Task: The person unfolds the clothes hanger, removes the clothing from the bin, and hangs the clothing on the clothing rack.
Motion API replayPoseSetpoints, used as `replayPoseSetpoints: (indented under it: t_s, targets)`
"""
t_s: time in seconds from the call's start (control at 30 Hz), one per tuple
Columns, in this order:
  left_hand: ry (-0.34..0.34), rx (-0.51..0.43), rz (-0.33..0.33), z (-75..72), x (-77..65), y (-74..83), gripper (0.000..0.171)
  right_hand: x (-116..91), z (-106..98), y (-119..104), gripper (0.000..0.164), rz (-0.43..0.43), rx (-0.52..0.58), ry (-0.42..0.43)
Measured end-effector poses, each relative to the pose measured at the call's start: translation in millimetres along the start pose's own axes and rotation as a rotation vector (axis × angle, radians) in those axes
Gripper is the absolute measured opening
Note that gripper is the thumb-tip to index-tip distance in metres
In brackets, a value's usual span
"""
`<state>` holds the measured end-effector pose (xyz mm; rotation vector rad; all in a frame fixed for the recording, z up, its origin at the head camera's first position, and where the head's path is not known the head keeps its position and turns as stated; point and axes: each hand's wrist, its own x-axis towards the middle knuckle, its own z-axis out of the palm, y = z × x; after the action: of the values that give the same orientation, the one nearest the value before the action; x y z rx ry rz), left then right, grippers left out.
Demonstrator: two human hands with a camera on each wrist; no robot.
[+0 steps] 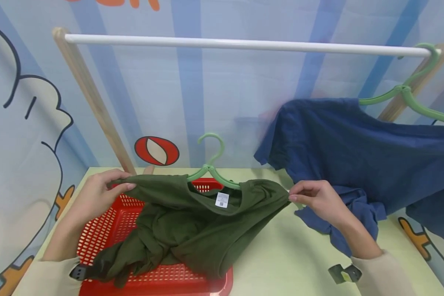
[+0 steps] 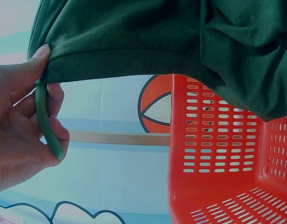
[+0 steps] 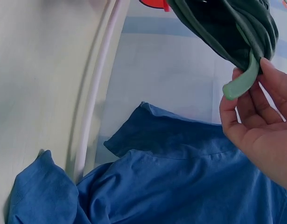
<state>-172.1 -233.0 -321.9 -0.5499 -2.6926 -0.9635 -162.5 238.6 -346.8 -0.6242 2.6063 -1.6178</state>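
A dark green T-shirt [image 1: 203,230] is spread between my two hands, its neck with a white label [image 1: 222,200] facing up. Inside it is a light green hanger [image 1: 209,166], whose hook stands up out of the collar. My left hand [image 1: 96,195] pinches the shirt at one shoulder; in the left wrist view a hanger arm's end [image 2: 46,122] sticks out past the sleeve hem against the fingers. At the other shoulder my right hand [image 1: 320,201] pinches the sleeve, and the right wrist view shows the opposite hanger tip [image 3: 241,85] poking out there.
A red perforated basket [image 1: 100,234] stands under the shirt, on a pale yellow-green table [image 1: 277,263]. Behind is a rack with a white rail [image 1: 225,43] and wooden posts [image 1: 96,98]. A blue shirt [image 1: 340,152] hangs from a green hanger [image 1: 427,68] at its right end.
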Motion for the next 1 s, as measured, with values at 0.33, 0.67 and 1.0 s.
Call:
replayPoseSetpoints:
  t_s: [0.33, 0.67, 1.0]
  targets:
    - [-0.010, -0.009, -0.061, -6.0, -4.3, -2.5, 0.018, -3.0, -7.8, 3.7, 0.006, -0.035, -0.021, 0.099]
    - [-0.017, 0.003, -0.064, -7.3, -10.0, -7.5, 0.016, -3.5, -9.9, 2.3, 0.025, 0.013, -0.036, 0.095]
    - [0.017, -0.004, 0.038, 1.8, -7.5, 12.1, 0.013, 11.8, 26.1, -14.9, 0.022, -0.047, -0.268, -0.049]
